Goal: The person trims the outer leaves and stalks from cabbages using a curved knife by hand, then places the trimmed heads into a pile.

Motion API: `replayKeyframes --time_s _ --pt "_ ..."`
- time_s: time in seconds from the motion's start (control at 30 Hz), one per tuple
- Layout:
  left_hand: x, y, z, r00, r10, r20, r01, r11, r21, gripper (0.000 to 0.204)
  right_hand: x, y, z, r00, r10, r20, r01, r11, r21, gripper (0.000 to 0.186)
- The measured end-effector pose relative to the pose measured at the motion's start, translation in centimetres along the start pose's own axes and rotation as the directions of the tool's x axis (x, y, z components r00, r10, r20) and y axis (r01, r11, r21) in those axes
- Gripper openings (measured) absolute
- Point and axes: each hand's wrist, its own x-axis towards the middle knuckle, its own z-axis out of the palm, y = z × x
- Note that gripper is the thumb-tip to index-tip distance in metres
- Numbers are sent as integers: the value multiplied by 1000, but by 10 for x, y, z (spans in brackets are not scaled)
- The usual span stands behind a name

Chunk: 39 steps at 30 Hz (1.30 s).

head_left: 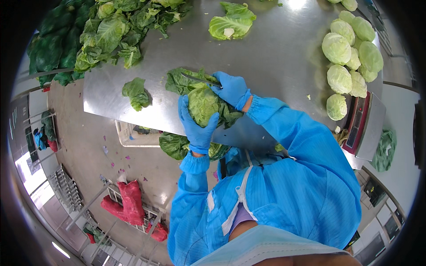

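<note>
A leafy green cabbage [203, 105] sits at the front edge of the steel table, with loose dark outer leaves [178, 80] spread around it. My left hand [196, 129], in a blue glove, cups the cabbage from its near left side, thumb and fingers curved round it. In my right hand [231, 90], also gloved in blue, is a knife [195, 78], its blade pointing left over the far outer leaves. The fingers are wrapped round the handle, and part of it is hidden. One torn leaf [136, 94] lies to the left.
Trimmed pale cabbages [337, 48] are grouped at the right, beside a red-edged scale [357, 117]. Leaves are heaped [111, 33] at the far left, near green mesh sacks [57, 40]. A white crate [126, 135] stands below the table edge; red sacks [132, 199] are lower left.
</note>
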Motion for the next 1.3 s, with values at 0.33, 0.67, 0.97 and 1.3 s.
replayKeyframes --time_s 0.33,0.67,0.97,1.3 --pt "-34 -14 1 992 87 -90 -97 990 -103 101 36 38 -14 909 218 355 -183 974 -130 55" --pt "-26 -19 0 978 -55 -202 20 985 -173 91 -72 -54 -32 963 247 110 -270 864 425 87" --pt "-12 -26 -16 993 -116 -32 99 936 -337 87 -21 24 -22 986 -67 154 71 997 -16 46" --pt "-18 1 -23 999 -26 -24 18 959 -282 85 33 19 -85 993 95 70 -84 985 -148 50"
